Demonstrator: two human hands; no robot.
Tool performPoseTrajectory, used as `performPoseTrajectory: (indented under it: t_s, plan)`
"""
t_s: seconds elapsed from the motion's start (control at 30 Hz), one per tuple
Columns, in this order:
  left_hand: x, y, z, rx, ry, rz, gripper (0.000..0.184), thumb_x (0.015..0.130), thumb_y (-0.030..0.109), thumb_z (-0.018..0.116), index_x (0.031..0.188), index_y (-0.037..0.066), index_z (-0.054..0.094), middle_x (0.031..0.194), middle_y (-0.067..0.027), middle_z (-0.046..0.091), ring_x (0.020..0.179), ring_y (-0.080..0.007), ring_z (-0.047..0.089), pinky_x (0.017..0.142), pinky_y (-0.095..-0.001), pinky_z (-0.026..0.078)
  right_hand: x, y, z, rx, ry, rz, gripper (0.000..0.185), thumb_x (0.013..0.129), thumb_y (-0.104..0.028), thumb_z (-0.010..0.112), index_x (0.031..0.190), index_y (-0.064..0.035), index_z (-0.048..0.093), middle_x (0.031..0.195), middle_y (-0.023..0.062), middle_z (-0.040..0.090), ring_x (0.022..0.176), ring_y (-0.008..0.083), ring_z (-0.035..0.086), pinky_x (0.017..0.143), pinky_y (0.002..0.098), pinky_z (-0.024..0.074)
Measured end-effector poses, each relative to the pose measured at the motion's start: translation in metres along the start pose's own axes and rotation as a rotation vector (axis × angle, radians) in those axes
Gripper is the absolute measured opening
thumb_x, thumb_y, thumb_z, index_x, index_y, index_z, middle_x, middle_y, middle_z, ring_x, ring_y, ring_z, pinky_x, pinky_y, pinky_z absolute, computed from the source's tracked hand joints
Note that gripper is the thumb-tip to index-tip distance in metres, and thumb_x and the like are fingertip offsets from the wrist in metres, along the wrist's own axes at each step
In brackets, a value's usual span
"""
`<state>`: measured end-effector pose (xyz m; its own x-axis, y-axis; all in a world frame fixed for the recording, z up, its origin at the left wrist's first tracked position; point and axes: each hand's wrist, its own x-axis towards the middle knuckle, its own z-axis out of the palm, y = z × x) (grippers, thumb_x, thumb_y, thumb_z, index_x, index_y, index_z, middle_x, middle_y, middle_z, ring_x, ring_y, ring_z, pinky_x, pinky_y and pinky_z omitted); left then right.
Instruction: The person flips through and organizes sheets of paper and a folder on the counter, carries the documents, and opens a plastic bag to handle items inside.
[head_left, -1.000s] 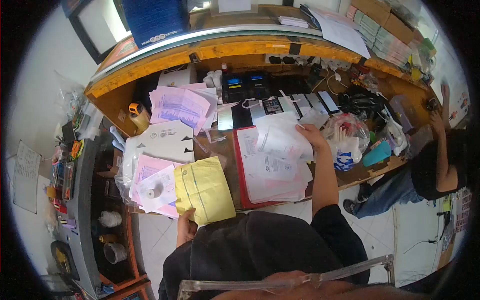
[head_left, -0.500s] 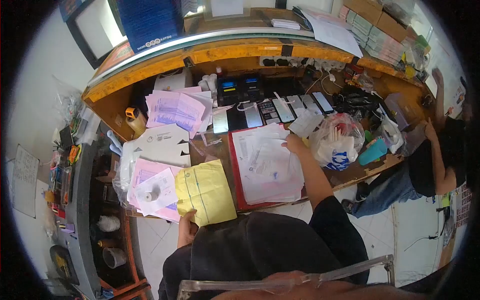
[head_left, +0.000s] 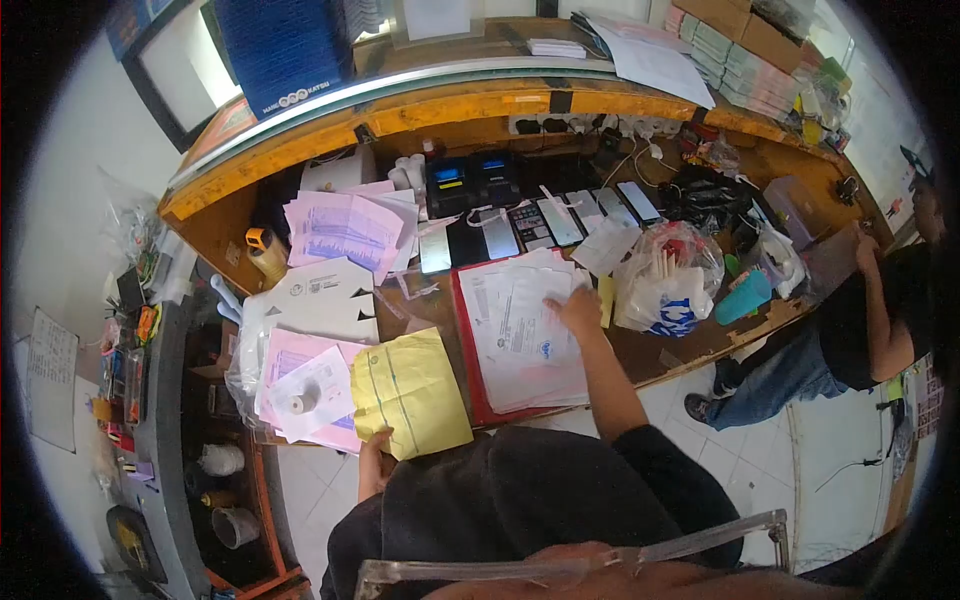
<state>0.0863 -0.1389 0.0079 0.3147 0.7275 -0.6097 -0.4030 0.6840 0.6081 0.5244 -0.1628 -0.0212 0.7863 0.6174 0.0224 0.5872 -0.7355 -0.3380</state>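
My left hand [head_left: 376, 462] pinches the lower left corner of a creased yellow envelope [head_left: 412, 390], which lies partly over the table's front edge. Over a loose stack of printed papers [head_left: 520, 350] is my right hand [head_left: 577, 312], near their upper right side, fingers apart and touching the top sheet. That sheet carries text and a small blue stamp. Beneath the stack, a red folder [head_left: 481, 411] shows along its left and bottom edges. Just right of my right hand a small yellow piece [head_left: 606, 300] shows; what it is I cannot make out.
Several phones [head_left: 500, 236] lie behind the papers. To the right are a plastic bag [head_left: 665, 280] and a turquoise cup [head_left: 744, 297]. Pink papers [head_left: 345, 232] and a tape roll [head_left: 301, 403] lie left. Another person [head_left: 868, 325] stands at the right end.
My right hand has moved left and slightly down over the papers. A different top sheet with a blue stamp shows, and the small yellow piece has come into view. My left hand still holds the envelope.
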Motion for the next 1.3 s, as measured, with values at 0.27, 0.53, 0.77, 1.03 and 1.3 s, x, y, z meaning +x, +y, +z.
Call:
performPoseTrajectory:
  t_s: [0.27,0.53,0.77,1.03,1.3]
  plan:
    - [0.007,-0.002,0.001,-0.014,-0.094,-0.025,0.050,0.074,0.006,0.055,0.121,0.007,0.039,0.111,-0.0095,0.052,0.099,-0.0277,0.053,0.084,-0.0421,0.044,-0.021,-0.023,-0.003,-0.035,-0.089,0.238,0.097,0.050,-0.055,0.075,0.118,0.0033,0.038,0.122,0.0211,0.038,0.112,0.0379,0.037,0.090,0.0507,0.0330]
    - [0.012,-0.004,0.002,-0.021,-0.051,-0.037,0.048,0.075,0.006,0.053,0.121,0.005,0.039,0.108,-0.0116,0.053,0.097,-0.0281,0.054,0.083,-0.0414,0.045,-0.029,-0.016,0.005,0.045,0.199,-0.101,0.066,0.061,-0.023,0.075,0.116,-0.0063,0.042,0.115,0.0220,0.046,0.108,0.0392,0.043,0.083,0.0498,0.0389]
    - [0.001,0.002,0.007,0.024,-0.034,-0.033,0.047,0.076,0.006,0.052,0.121,0.005,0.038,0.107,-0.0113,0.054,0.096,-0.0291,0.055,0.082,-0.0419,0.045,0.004,0.023,0.008,0.549,0.054,-0.202,0.049,0.068,-0.006,0.065,0.112,-0.0033,0.045,0.095,0.0237,0.058,0.091,0.0371,0.056,0.079,0.0397,0.0440]
    - [0.004,-0.003,0.001,-0.008,-0.062,-0.018,0.049,0.075,0.006,0.052,0.121,0.007,0.038,0.110,-0.0117,0.052,0.098,-0.0294,0.054,0.082,-0.0432,0.045,-0.031,0.006,0.003,0.042,-0.036,0.092,0.077,0.062,-0.045,0.071,0.113,0.0051,0.044,0.116,0.0275,0.041,0.104,0.0451,0.043,0.085,0.0468,0.0403]
    - [0.013,-0.011,-0.005,0.000,-0.056,-0.019,0.050,0.074,0.005,0.052,0.122,0.007,0.038,0.111,-0.0115,0.053,0.099,-0.0297,0.053,0.084,-0.0438,0.045,-0.013,0.027,0.019,0.218,-0.214,0.027,0.079,0.062,-0.051,0.069,0.110,0.0071,0.046,0.118,0.0305,0.040,0.108,0.0431,0.042,0.089,0.0455,0.0382]
